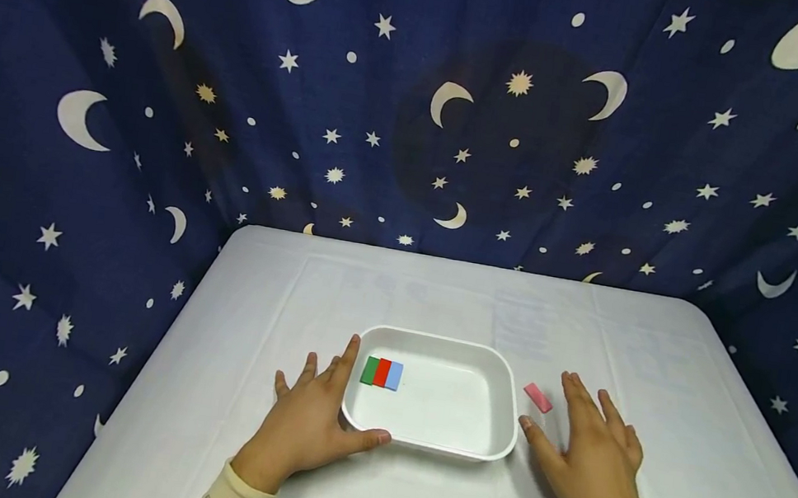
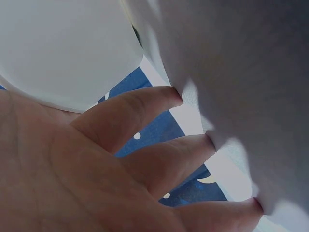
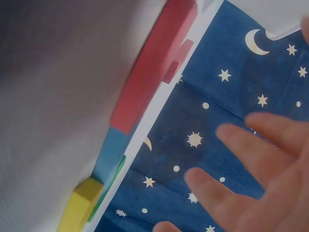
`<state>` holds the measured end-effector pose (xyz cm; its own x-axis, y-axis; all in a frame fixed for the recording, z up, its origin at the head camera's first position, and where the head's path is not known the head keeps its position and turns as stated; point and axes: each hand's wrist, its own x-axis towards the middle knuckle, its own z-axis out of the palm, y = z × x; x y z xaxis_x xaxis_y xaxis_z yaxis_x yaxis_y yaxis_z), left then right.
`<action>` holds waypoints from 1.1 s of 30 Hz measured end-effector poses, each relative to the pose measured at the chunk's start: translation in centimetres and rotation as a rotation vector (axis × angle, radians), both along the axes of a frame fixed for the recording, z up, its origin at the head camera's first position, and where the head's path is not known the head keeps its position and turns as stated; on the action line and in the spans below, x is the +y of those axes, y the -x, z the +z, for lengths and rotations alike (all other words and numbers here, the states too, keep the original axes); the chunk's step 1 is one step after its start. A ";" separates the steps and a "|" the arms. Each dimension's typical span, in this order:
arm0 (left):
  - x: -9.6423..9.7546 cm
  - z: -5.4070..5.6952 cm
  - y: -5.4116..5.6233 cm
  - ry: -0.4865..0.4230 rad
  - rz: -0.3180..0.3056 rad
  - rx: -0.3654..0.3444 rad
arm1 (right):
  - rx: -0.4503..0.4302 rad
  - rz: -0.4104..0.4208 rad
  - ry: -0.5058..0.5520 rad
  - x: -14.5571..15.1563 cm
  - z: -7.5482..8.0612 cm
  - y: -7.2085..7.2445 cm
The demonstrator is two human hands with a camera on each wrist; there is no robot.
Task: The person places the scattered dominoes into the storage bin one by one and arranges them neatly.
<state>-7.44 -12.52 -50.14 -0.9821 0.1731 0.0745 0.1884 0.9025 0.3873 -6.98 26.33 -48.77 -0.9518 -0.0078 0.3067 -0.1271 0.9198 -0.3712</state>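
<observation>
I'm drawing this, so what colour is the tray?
The tray is plain white; it shows best in the head view.

Left hand (image 1: 314, 421) at white tray (image 1: 447, 408), green, red and blue blocks (image 1: 381, 373) inside, right hand (image 1: 590, 455) near pink block (image 1: 538, 397)

starry curtain (image 1: 386, 106) behind seemingly cloth-covered table (image 1: 438, 299)
</observation>
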 end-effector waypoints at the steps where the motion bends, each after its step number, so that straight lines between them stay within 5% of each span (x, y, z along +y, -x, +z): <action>1: 0.0 0.0 0.0 0.002 0.000 -0.003 | -0.013 0.001 -0.007 0.0 -0.1 0.0; 8: 0.0 0.2 0.1 0.005 0.001 0.007 | -0.042 0.027 -0.041 -0.1 -0.2 0.2; 16: -0.1 0.2 0.1 0.010 -0.006 0.007 | -0.227 0.017 -0.087 -0.1 -0.3 0.1; 33: 0.0 0.4 0.0 -0.002 -0.009 0.009 | -0.206 0.036 -0.099 -0.2 -0.3 -0.1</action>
